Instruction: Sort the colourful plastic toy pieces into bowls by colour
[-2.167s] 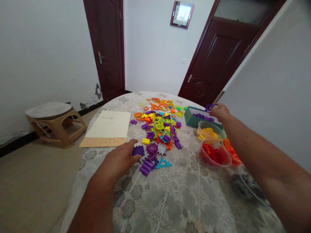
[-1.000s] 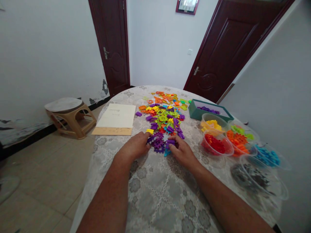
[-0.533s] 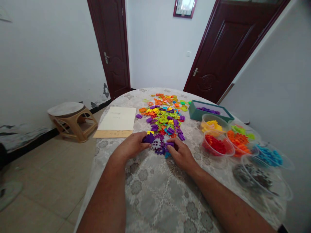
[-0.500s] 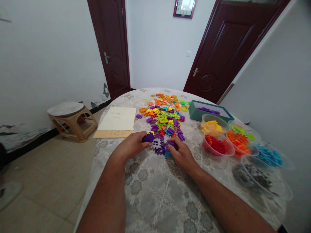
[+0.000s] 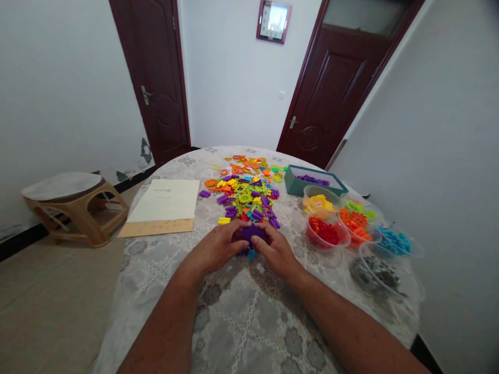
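Note:
My left hand (image 5: 222,244) and my right hand (image 5: 277,250) meet at the near end of a loose pile of coloured plastic building pieces (image 5: 246,194). Between their fingertips are purple building pieces (image 5: 252,232), gripped from both sides. Both hands are closed, and the fingers hide where one purple piece stops and another starts. A blue piece (image 5: 251,255) shows just below them. Left of the pile's near end lies a yellow piece (image 5: 224,221).
On the right stand clear tubs of sorted pieces: yellow (image 5: 320,203), red (image 5: 324,231), orange (image 5: 355,223), blue (image 5: 393,241) and grey (image 5: 384,272). Behind them is a green box (image 5: 294,183) with purple pieces. Paper sheets (image 5: 167,200) lie left; a stool (image 5: 83,208) stands beyond the table edge.
My hands have come together, bringing the purple pieces, held apart before, up against each other. The grey piece between them is now out of sight. The whole view has shifted with my head.

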{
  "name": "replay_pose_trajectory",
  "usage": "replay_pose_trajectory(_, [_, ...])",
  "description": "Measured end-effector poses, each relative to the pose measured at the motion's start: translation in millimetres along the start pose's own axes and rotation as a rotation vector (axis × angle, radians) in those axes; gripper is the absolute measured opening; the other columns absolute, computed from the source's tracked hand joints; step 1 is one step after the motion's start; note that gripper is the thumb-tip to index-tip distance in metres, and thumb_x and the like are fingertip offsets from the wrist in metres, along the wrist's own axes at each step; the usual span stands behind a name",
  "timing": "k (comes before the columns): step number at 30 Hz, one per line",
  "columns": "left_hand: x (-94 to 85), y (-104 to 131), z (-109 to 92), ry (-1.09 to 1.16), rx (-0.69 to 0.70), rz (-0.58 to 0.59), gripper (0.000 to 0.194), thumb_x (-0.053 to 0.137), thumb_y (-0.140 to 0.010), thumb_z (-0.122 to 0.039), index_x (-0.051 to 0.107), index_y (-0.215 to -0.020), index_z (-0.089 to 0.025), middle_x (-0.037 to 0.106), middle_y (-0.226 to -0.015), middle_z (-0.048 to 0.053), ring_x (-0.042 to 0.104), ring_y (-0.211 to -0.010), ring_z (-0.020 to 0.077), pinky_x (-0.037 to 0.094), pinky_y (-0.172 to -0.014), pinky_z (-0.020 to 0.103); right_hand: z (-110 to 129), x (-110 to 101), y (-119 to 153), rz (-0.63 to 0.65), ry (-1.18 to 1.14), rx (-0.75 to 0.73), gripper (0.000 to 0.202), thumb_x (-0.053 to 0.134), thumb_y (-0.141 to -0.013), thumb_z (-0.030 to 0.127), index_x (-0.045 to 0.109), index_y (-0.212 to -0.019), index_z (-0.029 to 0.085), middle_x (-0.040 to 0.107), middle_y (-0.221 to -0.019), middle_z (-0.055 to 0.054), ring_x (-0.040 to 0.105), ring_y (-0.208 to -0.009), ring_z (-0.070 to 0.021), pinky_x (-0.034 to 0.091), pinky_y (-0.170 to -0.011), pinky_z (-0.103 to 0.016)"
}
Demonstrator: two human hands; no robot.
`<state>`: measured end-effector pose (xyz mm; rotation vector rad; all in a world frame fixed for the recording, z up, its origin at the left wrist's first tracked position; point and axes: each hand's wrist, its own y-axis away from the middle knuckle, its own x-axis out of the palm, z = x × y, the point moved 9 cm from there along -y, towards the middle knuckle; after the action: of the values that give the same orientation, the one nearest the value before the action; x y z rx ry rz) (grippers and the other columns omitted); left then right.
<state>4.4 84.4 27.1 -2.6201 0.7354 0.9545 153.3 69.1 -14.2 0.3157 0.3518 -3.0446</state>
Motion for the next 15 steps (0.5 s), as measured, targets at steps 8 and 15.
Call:
replay_pose_trajectory(8, [3.0, -6.8, 24.3, -0.436, -0.039, -0.078, 0.059, 0.079, -0.079, -0.031, 0.064, -0.136, -0.029, 0.061, -0.137, 0.012, 0.055, -0.130, 0.0314, 0.043, -0.111, 0.043, 66.7, -53.4, -12.9, 0.054, 0.505, -0.055, 0.042, 0.069, -0.091, 0.029, 0.067, -0.133, 0.031, 0.075, -0.102, -0.003, 0.068, -0.087, -0.0220, 0.052, -0.077, -0.034])
replay_pose_trajectory(15, [7.5, -5.9, 22.8, -0.446, -0.154, 0.038, 0.035, 0.064, -0.087, -0.022, 0.065, -0.122, -0.024, 0.062, -0.130, 0.013, 0.060, -0.122, 0.0281, 0.045, -0.104, 0.039, 46.6, -190.1, -112.2, -0.136, 0.636, 0.219, 0.028, 0.083, -0.077, 0.020, 0.078, -0.104, 0.023, 0.069, -0.066, 0.000, 0.056, -0.049, -0.0128, 0.042, -0.047, -0.023])
